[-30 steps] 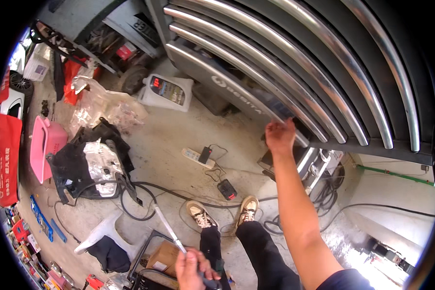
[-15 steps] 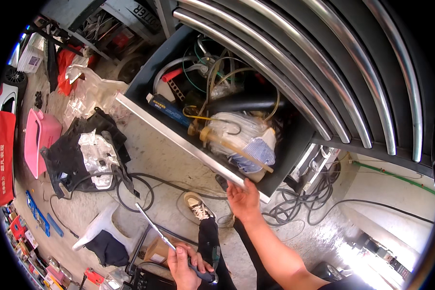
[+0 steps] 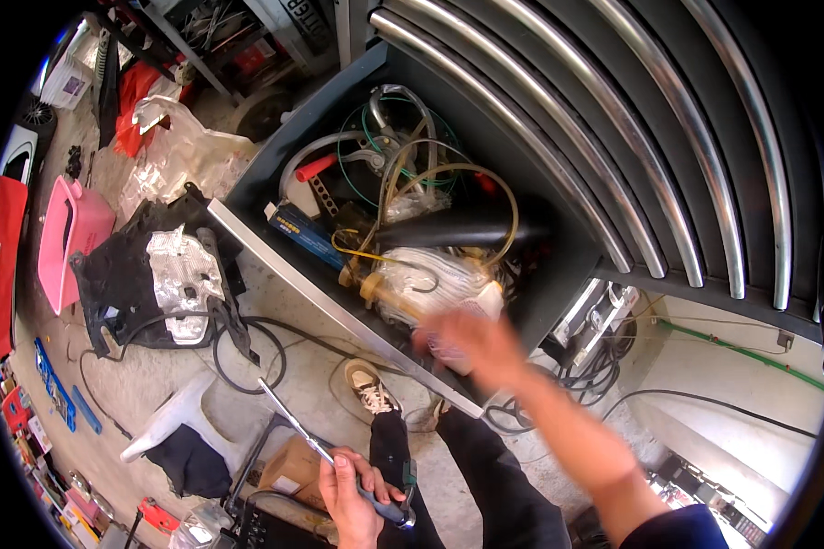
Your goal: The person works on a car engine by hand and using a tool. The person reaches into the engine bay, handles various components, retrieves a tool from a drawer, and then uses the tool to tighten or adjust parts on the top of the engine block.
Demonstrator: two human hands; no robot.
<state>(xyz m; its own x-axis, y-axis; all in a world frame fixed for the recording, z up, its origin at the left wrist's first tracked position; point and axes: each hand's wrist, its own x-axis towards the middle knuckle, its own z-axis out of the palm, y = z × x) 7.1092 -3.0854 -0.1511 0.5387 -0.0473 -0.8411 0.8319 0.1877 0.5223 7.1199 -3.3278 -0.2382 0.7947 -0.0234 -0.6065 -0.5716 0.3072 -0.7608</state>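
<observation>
My left hand [image 3: 352, 494], low in the view, is closed around a long hand tool [image 3: 291, 416] with a shiny metal shaft and dark grey handle; its exact kind does not show. Above it to the right, my right hand [image 3: 476, 343] reaches over the front of a pulled-out drawer [image 3: 348, 306], its fingers smeared by motion. It covers part of a bundle of whitish gloves [image 3: 435, 274] in a clear bag. Beside this lie a wooden-looking stick [image 3: 389, 295], a black cylinder [image 3: 449, 224], looped clear tubing [image 3: 513, 206], a blue box [image 3: 307, 233] and a red-handled tool [image 3: 316, 167].
Metal-edged closed drawers [image 3: 522, 119] rise on the right. A black plastic panel [image 3: 119, 293], a pink bin [image 3: 73, 242] and a white stool [image 3: 183, 416] stand or lie at left. Black cable [image 3: 275, 366] loops over the floor beside my shoe [image 3: 373, 386].
The drawer has come farther out, showing more of its back. My right hand has left the drawer's front edge and moved over its inside. The left hand keeps its tool.
</observation>
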